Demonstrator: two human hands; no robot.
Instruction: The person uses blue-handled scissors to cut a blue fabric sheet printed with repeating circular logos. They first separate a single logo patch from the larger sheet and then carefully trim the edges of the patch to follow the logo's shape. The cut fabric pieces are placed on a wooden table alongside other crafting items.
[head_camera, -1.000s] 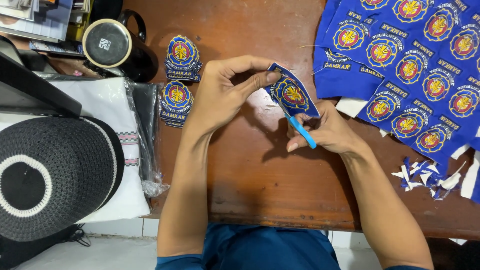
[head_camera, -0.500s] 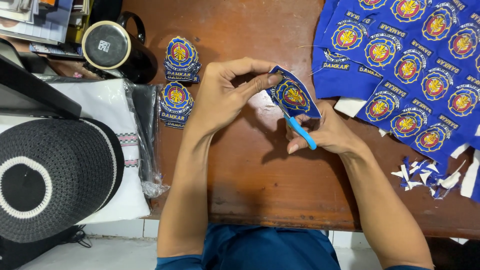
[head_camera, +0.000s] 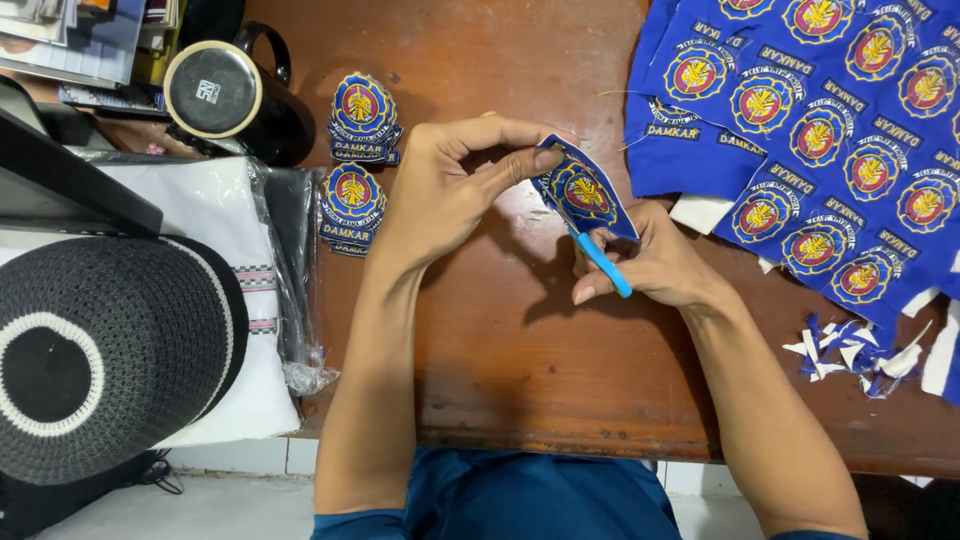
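My left hand (head_camera: 450, 190) pinches the upper edge of a blue embroidered patch (head_camera: 585, 192) with a red and yellow round emblem, holding it above the brown wooden table (head_camera: 520, 350). My right hand (head_camera: 650, 262) grips small scissors with a light blue handle (head_camera: 603, 262), their tip under the patch's lower edge. The blades are hidden by the patch.
Two stacks of cut patches (head_camera: 358, 165) lie left of my hands. A blue cloth sheet of uncut patches (head_camera: 830, 130) covers the right. Blue and white scraps (head_camera: 860, 355) sit at right. A black mug (head_camera: 225, 95), bagged folded cloth (head_camera: 230, 290) and a black knitted cap (head_camera: 95, 350) lie left.
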